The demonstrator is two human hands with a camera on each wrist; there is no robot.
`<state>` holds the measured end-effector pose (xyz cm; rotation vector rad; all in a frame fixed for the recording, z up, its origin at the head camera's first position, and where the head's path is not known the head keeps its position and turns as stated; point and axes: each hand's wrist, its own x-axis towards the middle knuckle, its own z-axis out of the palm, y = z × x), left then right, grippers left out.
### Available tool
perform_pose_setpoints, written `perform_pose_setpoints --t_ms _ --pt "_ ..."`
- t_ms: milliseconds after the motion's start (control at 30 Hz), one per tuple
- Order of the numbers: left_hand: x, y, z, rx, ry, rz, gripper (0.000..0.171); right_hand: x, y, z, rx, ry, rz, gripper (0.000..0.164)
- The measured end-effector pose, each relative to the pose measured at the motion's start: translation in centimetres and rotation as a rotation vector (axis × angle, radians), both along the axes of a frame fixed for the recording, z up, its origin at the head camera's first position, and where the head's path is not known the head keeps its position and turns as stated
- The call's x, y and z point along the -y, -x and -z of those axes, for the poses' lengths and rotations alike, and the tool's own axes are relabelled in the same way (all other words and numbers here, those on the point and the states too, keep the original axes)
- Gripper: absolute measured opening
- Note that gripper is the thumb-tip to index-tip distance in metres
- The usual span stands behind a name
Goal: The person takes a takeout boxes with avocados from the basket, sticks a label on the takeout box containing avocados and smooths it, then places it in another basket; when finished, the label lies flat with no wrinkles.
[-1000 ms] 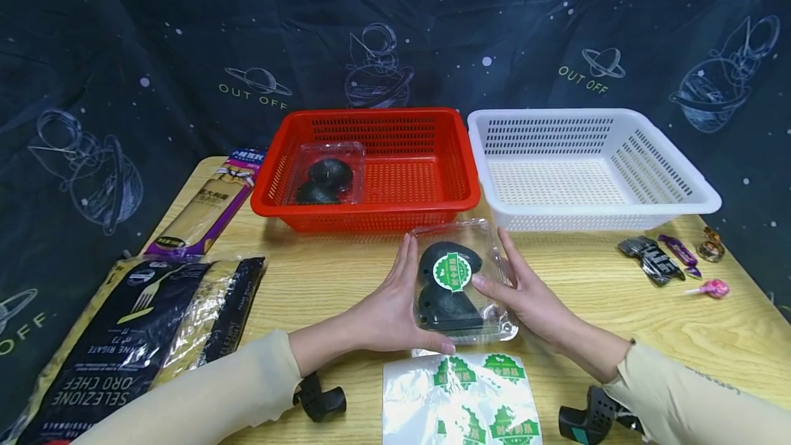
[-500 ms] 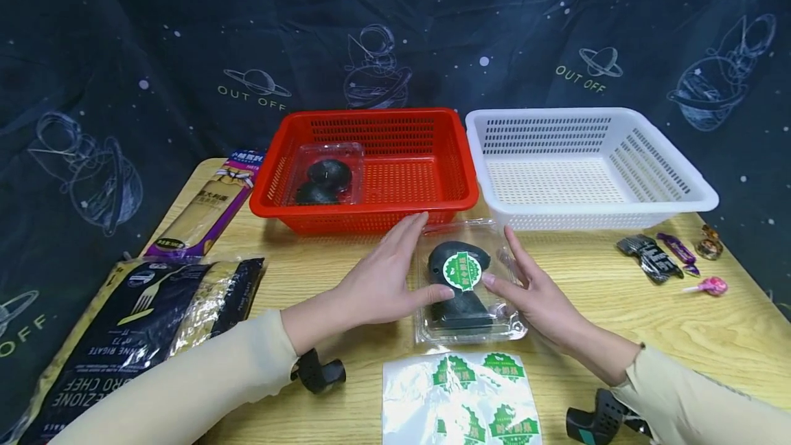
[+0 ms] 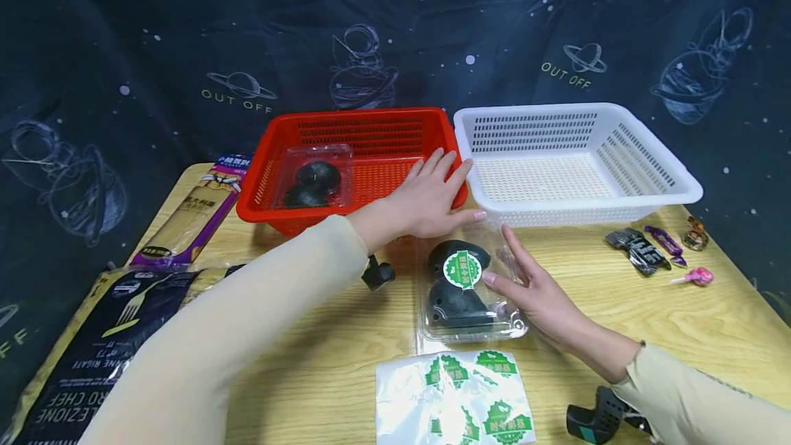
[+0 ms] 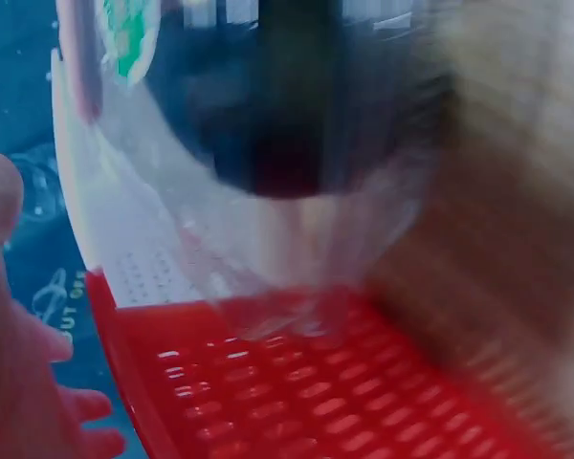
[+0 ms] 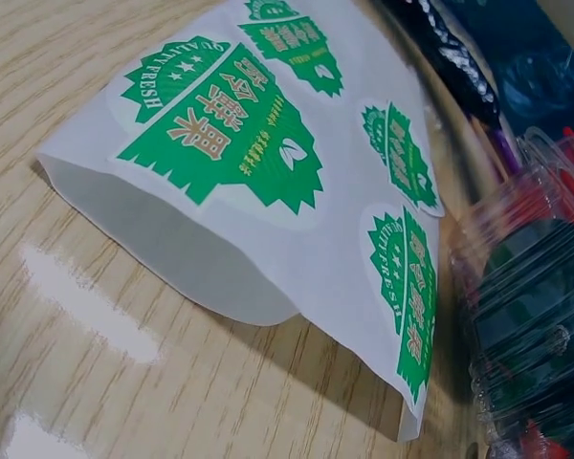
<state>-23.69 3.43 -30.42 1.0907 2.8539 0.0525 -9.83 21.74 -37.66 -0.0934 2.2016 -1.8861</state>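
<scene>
A clear plastic clamshell box [image 3: 426, 321] lies on the table with two dark, roundish fruits [image 3: 457, 304] inside. On its lid sits a round green-and-white sticker [image 3: 462, 270]. My right hand [image 3: 544, 294] rests at the box's right side, its thumb on the lid near the sticker and its fingers extended. With fingers spread, my left hand [image 3: 432, 198] is over the front right corner of the red basket [image 3: 346, 215], beyond the box. It holds nothing. In the blurred left wrist view, the box's dark fruit [image 4: 297, 143] shows large in front of the basket.
Below the box lies a sheet of green stickers [image 3: 402, 390], its edge curling up. A similar box [image 3: 318, 174] sits in the red basket; beside that is a white basket [image 3: 587, 204]. Pasta packs [image 3: 191, 218] lie left, wrapped candies [image 3: 639, 249] and a lollipop [image 3: 698, 277] right.
My left hand has left the box's left side and moved forward to the red basket's corner. The box slid slightly right earlier; my right hand stays beside it.
</scene>
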Motion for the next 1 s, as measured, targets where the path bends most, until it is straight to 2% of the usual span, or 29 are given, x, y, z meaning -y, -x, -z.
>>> perform_pose_setpoints --t_ms 100,300,467,567,700,833,933,1000 --pt "-1.4 1.1 -0.1 0.046 0.088 -0.049 0.093 0.0 0.1 0.0 0.003 0.019 -0.003 0.083" --pt "-2.6 2.5 0.5 0.103 0.166 -0.069 0.09 -0.1 0.0 -0.1 0.008 0.007 -0.005 0.082" --pt "-2.6 2.6 0.4 0.12 0.154 -0.063 0.087 -0.3 0.0 -0.4 0.011 0.041 -0.013 0.082" --pt "-2.7 2.6 0.4 0.127 0.156 -0.059 0.087 -0.8 -0.1 -0.9 0.039 0.113 -0.037 0.083" --pt "-2.7 2.5 0.4 0.141 0.153 -0.054 0.086 -2.6 -0.5 -2.5 0.108 0.139 -0.108 0.08" --pt "-2.7 2.6 0.5 0.149 0.143 -0.049 0.086 -5.4 -1.0 -4.7 0.182 0.148 -0.225 0.073" --pt "-2.6 2.7 0.6 0.153 0.135 -0.047 0.086 -7.9 -0.7 -6.4 0.196 0.215 -0.311 0.067" --pt "-2.6 2.6 0.7 0.157 0.126 -0.041 0.085 -9.5 -0.2 -7.7 0.182 0.267 -0.34 0.064"
